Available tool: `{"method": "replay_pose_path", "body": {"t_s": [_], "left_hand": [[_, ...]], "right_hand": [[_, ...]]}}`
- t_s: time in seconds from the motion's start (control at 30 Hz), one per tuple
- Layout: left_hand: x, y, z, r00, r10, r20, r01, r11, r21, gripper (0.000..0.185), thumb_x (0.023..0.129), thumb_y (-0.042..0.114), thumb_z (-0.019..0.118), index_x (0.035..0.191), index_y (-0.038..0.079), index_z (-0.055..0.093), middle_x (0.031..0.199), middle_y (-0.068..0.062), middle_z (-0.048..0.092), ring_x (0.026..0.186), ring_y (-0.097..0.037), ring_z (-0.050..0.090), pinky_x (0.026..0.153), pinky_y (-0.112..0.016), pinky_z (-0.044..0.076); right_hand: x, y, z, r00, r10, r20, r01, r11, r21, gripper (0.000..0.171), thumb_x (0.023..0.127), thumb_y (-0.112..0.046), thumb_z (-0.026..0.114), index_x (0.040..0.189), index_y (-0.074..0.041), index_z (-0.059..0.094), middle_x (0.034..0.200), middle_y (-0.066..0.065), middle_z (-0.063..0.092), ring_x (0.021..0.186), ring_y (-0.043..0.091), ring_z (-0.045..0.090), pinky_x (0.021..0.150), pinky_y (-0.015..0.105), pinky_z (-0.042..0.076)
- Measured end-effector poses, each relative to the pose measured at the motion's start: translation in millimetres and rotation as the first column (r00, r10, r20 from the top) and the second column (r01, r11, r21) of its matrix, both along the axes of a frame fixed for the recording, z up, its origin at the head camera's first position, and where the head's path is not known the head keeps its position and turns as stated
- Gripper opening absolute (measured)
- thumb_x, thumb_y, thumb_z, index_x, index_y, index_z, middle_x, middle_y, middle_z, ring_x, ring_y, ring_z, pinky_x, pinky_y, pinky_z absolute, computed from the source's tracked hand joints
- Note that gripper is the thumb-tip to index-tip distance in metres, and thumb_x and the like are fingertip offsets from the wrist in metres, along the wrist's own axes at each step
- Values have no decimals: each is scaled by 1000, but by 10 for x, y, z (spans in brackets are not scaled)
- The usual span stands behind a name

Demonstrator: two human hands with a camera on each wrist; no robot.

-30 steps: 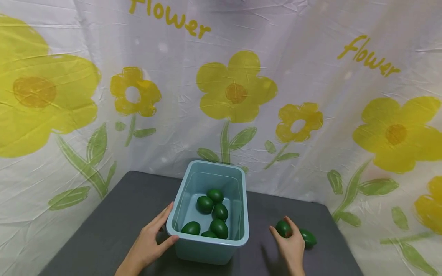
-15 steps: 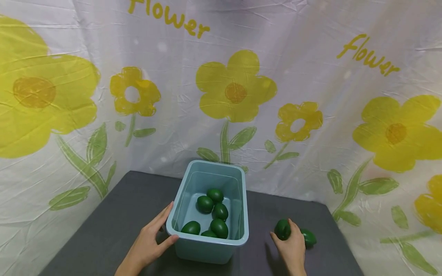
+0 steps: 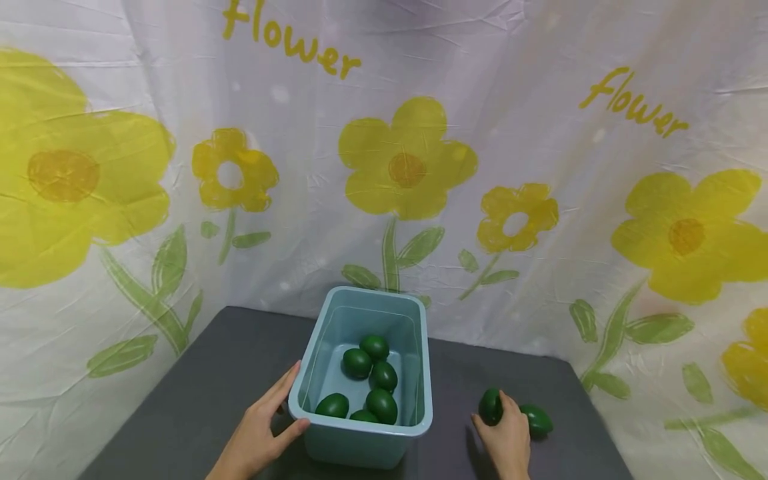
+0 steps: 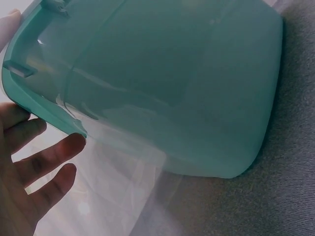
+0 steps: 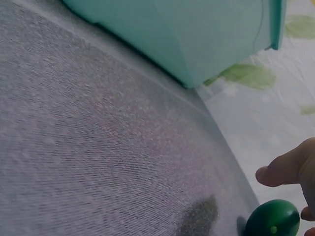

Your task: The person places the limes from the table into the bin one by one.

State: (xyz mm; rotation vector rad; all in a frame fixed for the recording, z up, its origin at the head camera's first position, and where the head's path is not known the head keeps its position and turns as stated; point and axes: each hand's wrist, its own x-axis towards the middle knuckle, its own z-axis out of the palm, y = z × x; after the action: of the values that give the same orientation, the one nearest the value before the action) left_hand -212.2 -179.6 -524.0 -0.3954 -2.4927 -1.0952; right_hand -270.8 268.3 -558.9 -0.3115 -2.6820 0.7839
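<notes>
Landmark: pale blue bin, standing on the grey table cover in front of the flowered backdrop.

Left hand braces the bin at its near left corner, thumb against the front wall under the rim, fingers laid along the left side. Fingers look fairly straight in the left wrist view, pressing rather than curling round anything.

Right hand is to the right of the bin, fingers and thumb curled round a green egg. Whether the egg is clear of the table or sitting on it I cannot tell; the right wrist view shows only a thumb tip and part of the egg.

A second egg lies on the cover just right of the held one, farther from the bin. Five more eggs lie in the bin's bottom.

Judgement on doing this step well:
- keep the grip on the egg's widest part, as it looks smooth and slippery
- raise it above the rim before crossing over the right wall
- keep the left hand pressing so the light bin does not slide
- lower it into the open floor near the back, not onto the pile.
</notes>
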Motion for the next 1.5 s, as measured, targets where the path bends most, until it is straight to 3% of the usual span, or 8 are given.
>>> {"method": "replay_pose_path", "body": {"t_s": [0.13, 0.37, 0.67, 1.1, 1.27, 1.43, 1.5], "left_hand": [[14, 9, -24, 1000, 1, 0, -1, 1000, 6, 87, 94, 34, 81, 167, 19, 37, 165, -9, 44, 142, -37, 54, 98, -59, 57], [30, 4, -43, 1000, 4, 18, -5, 1000, 8, 88, 94, 32, 81, 168, 26, 34, 165, -8, 44, 142, -36, 54, 98, -60, 56], [45, -3, -23, 1000, 6, 6, -6, 1000, 5, 89, 94, 32, 82, 168, 27, 34, 166, -7, 43, 143, -35, 53, 98, -57, 58], [42, -12, -22, 1000, 18, 4, -18, 1000, 11, 91, 93, 33, 83, 169, 30, 31, 167, -5, 42, 143, -35, 52, 99, -57, 57], [31, 1, -26, 1000, 20, 11, -20, 1000, 13, 90, 94, 35, 82, 169, 30, 31, 167, -5, 42, 144, -35, 52, 99, -60, 56], [-8, -2, -26, 1000, 16, -5, -16, 1000, 4, 92, 93, 36, 83, 169, 30, 31, 167, -4, 42, 144, -34, 51, 100, -60, 55], [-17, -3, -22, 1000, 17, -5, -17, 1000, 0, 92, 93, 37, 83, 169, 32, 30, 167, -3, 42, 144, -34, 52, 100, -59, 56]], "right_hand": [[-40, 7, -15, 1000, -16, 4, 16, 1000, 24, 82, 81, -20, 91, 143, 17, 53, 141, 39, 56, 111, 56, 58, 91, 68, 52], [-76, 45, -113, 998, -46, 40, 43, 996, 84, 80, 82, -18, 89, 145, 15, 52, 143, 36, 56, 113, 53, 56, 85, 70, 54], [-78, 116, -250, 999, -29, -21, 32, 989, 142, 68, 83, -7, 86, 140, 16, 55, 139, 35, 58, 116, 51, 55, 87, 71, 54], [-69, 107, -236, 997, 18, -80, -8, 992, 127, 66, 84, -7, 85, 138, 16, 56, 136, 36, 60, 116, 53, 58, 91, 69, 53], [-41, 87, -141, 992, 24, -123, -18, 999, 50, 63, 85, -10, 86, 135, 17, 60, 132, 38, 63, 116, 57, 62, 96, 70, 50], [-6, 56, -46, 994, -11, -106, 3, 997, -74, 65, 87, -18, 86, 136, 16, 61, 129, 39, 65, 109, 56, 66, 90, 69, 53], [8, 45, -33, 994, -40, -102, 28, 993, -114, 66, 87, -24, 87, 136, 14, 63, 118, 36, 69, 97, 51, 69, 84, 64, 55]]}}
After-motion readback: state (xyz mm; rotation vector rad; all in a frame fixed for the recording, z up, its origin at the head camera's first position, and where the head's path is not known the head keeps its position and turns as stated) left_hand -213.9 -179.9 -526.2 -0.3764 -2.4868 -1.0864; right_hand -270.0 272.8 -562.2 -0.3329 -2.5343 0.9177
